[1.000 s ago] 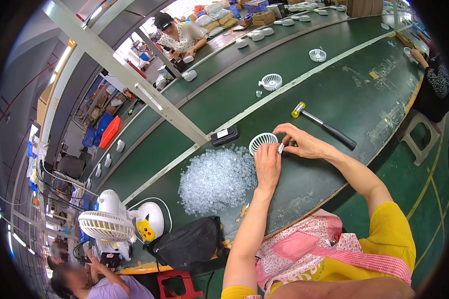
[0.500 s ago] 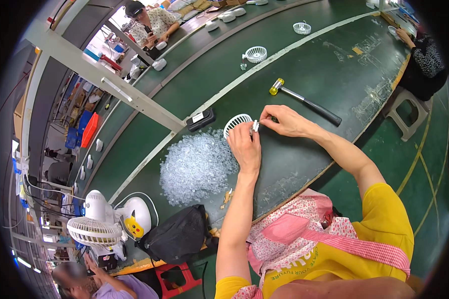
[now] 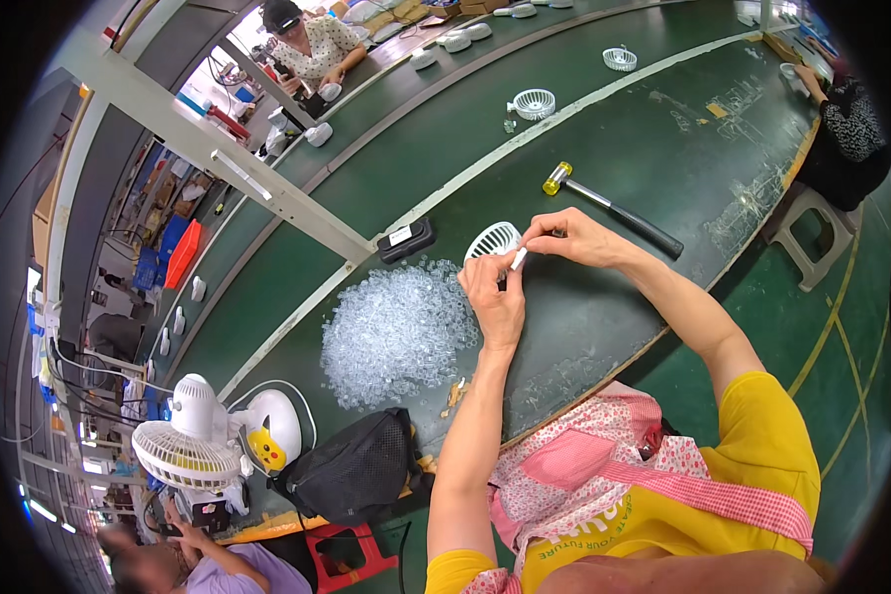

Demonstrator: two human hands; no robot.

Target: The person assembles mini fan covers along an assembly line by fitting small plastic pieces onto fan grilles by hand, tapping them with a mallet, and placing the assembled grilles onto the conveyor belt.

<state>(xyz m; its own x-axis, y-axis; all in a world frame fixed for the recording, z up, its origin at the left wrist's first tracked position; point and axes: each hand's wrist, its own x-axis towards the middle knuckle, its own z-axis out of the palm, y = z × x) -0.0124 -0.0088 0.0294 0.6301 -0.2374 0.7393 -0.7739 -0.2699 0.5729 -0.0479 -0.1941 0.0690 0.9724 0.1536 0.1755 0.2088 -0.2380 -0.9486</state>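
— Brought right hand in to the small white piece since the earlier frame. Lying how?
— Slanting near-left to far-right, just near-right of the slatted white cage. Pinched in left hand; met by right fingertips at the far end, closure unclear.

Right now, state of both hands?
Left hand: closed, holding the white slatted part.
Right hand: pinched closed at its near end; anything held cannot be told.

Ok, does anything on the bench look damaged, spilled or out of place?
Yes: the bench top is scuffed and scratched right of the hammer, so it looks worn. A tan patch, perhaps chipping or scraps, shows near its front edge. The clear pieces lie loose in a heap, which may be deliberate.
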